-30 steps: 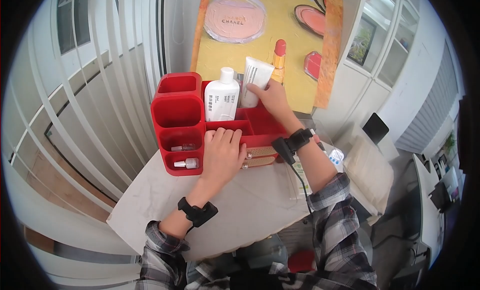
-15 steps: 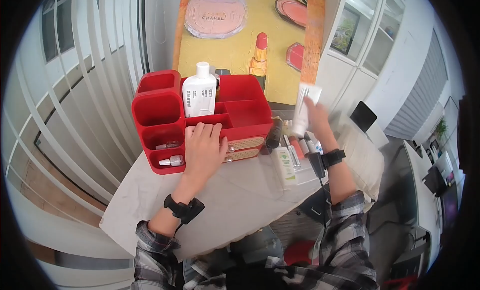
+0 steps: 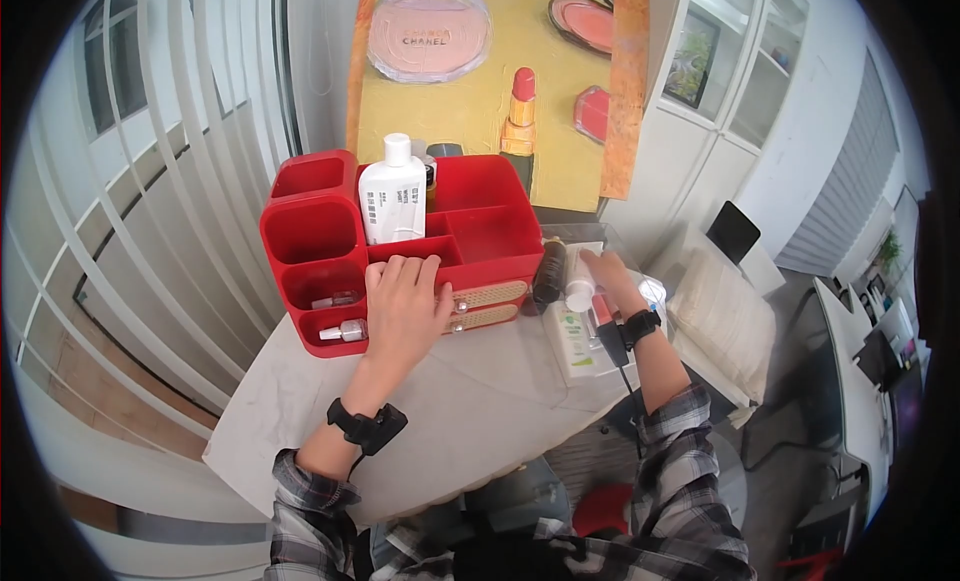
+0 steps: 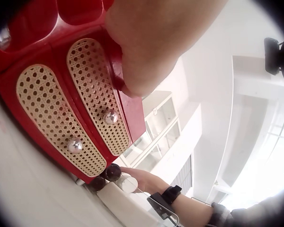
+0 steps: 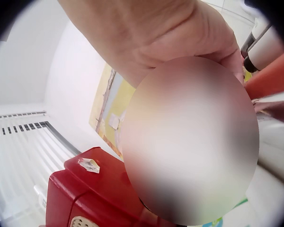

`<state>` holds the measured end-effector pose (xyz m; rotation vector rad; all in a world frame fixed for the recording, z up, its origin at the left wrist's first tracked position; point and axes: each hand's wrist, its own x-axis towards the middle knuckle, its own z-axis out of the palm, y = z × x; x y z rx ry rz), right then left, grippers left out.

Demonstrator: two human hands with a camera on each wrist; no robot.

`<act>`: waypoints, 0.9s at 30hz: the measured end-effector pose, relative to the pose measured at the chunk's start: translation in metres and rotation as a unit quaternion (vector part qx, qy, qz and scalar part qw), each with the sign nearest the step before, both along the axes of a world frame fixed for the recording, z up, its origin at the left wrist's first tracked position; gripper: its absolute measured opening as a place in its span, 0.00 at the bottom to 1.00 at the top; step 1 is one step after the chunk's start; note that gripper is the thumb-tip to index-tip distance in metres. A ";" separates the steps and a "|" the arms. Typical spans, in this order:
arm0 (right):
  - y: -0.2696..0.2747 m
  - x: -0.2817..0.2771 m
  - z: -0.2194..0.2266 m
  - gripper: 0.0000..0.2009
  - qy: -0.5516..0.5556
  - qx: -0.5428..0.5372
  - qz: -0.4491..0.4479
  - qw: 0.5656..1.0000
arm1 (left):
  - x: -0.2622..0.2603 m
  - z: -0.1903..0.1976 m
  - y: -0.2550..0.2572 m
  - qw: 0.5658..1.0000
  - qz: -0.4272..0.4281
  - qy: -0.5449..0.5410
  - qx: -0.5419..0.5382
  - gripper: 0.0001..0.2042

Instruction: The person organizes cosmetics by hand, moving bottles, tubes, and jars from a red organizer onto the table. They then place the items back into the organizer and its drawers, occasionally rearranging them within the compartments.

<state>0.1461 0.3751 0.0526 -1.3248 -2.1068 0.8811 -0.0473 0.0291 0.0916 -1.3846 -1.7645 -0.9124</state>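
Note:
The left hand (image 3: 403, 306) rests on the front edge of the red organizer (image 3: 500, 236), fingers over the rim; the left wrist view shows it above two woven drawer fronts (image 4: 92, 80). At the organizer's right, the right hand (image 3: 617, 281) holds a white tube (image 3: 579, 286), cap end toward the camera, over a clear box (image 3: 555, 366) of cosmetics. In the right wrist view a blurred patch hides most of what the right hand (image 5: 180, 38) grips. A white bottle (image 3: 392, 196) stands in the organizer's back compartment.
Two small bottles, one of them a white-capped one (image 3: 345, 331), lie in the organizer's left compartments. A dark bottle (image 3: 549, 271) and a green-white pack (image 3: 573, 343) are in the clear box. A painting (image 3: 470, 111) stands behind; blinds (image 3: 130, 231) hang at left.
The right hand has carried the white tube out of the organizer, to the right and then down to the clear box. The left hand has stayed on the organizer's edge.

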 end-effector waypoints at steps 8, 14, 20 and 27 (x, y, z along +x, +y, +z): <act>0.018 -0.002 -0.019 0.32 -0.054 0.031 -0.014 0.998 | -0.001 -0.001 0.000 1.000 -0.003 0.007 0.003 0.15; -0.002 0.012 -0.008 0.29 -0.048 0.078 0.001 0.996 | -0.001 -0.002 0.000 1.000 -0.001 0.010 0.001 0.15; -0.027 0.015 -0.005 0.28 -0.023 0.102 -0.007 0.994 | 0.000 -0.001 -0.001 1.000 -0.005 -0.002 0.002 0.15; 0.002 0.011 -0.026 0.27 0.022 0.109 -0.023 0.994 | -0.001 -0.002 0.000 1.000 -0.008 -0.001 0.008 0.14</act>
